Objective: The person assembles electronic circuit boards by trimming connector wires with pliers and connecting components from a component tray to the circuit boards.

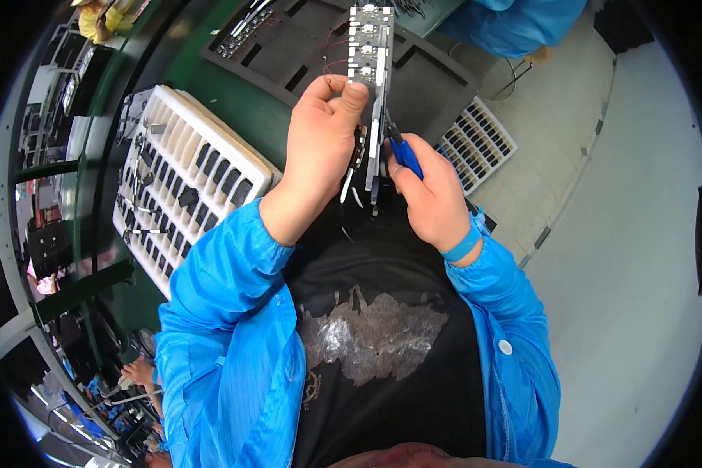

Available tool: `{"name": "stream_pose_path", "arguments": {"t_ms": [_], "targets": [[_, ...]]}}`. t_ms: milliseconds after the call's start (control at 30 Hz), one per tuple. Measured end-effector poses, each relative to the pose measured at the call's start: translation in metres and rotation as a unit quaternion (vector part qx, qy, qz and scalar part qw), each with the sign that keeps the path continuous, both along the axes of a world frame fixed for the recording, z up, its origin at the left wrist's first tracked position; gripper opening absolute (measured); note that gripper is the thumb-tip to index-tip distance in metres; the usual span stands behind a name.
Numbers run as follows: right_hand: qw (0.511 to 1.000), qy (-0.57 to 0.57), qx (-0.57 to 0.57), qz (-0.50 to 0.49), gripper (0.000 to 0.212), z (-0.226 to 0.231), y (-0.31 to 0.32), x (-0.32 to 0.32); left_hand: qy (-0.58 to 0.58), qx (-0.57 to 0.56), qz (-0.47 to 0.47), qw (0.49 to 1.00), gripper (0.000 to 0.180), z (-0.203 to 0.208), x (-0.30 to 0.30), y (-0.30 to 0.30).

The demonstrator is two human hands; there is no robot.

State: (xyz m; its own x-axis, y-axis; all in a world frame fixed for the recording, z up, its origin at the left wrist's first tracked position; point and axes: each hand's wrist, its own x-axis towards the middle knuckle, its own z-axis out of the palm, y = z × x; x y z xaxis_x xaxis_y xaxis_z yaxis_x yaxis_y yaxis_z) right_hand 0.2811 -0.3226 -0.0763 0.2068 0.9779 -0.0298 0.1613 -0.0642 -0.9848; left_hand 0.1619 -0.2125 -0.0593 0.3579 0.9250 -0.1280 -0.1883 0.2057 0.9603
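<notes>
The grip of the left hand [320, 129] pinches a long, narrow, silver-white strip with a circuit-board face [379, 93], thumb across it; the right hand's [429, 191] grip is closed round a blue-handled metal hand tool [407, 158]. The strip stands lengthwise before the chest, probably so the left hand steadies it while the tool's tip meets its right edge (whether they touch, I cannot tell). Behind it lies a dark grey, flat tray with slots [429, 86] on the green worktop [249, 105]. Counted: one strip in hand, one tool, one dark tray, and two white, many-celled trays, one left [261, 182], one right [512, 145], their black blocks too numerous to count surely, perhaps celled to keep them apart.
</notes>
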Motion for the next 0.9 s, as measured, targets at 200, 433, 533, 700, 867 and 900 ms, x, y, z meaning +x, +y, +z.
{"name": "stream_pose_path", "arguments": {"t_ms": [200, 433, 533, 700, 867, 900], "targets": [[0.999, 0.032, 0.011, -0.04, 0.02, -0.004, 0.001, 0.009, 0.24, 0.079, -0.098, 0.963, 0.025, 0.013, -0.017, 0.032], [0.999, 0.033, 0.011, -0.04, 0.02, -0.012, -0.003, 0.011, 0.378, 0.246, -0.087, 0.888, 0.043, -0.036, 0.016, 0.133], [0.998, 0.034, -0.003, -0.043, 0.022, -0.01, -0.006, 0.012, 0.403, 0.269, -0.071, 0.872, 0.049, -0.058, 0.033, 0.153], [0.999, -0.004, 0.033, -0.027, 0.021, -0.009, -0.01, 0.017, 0.38, 0.354, -0.051, 0.853, 0.049, -0.059, 0.029, 0.16], [0.997, 0.047, -0.02, -0.055, 0.019, -0.003, -0.013, 0.017, 0.522, 0.509, -0.098, 0.678, 0.03, -0.013, 0.032, 0.136], [0.996, 0.062, -0.032, -0.051, 0.02, 0.002, -0.012, 0.017, 0.487, 0.521, -0.087, 0.696, 0.028, -0.009, 0.024, 0.135]]}}
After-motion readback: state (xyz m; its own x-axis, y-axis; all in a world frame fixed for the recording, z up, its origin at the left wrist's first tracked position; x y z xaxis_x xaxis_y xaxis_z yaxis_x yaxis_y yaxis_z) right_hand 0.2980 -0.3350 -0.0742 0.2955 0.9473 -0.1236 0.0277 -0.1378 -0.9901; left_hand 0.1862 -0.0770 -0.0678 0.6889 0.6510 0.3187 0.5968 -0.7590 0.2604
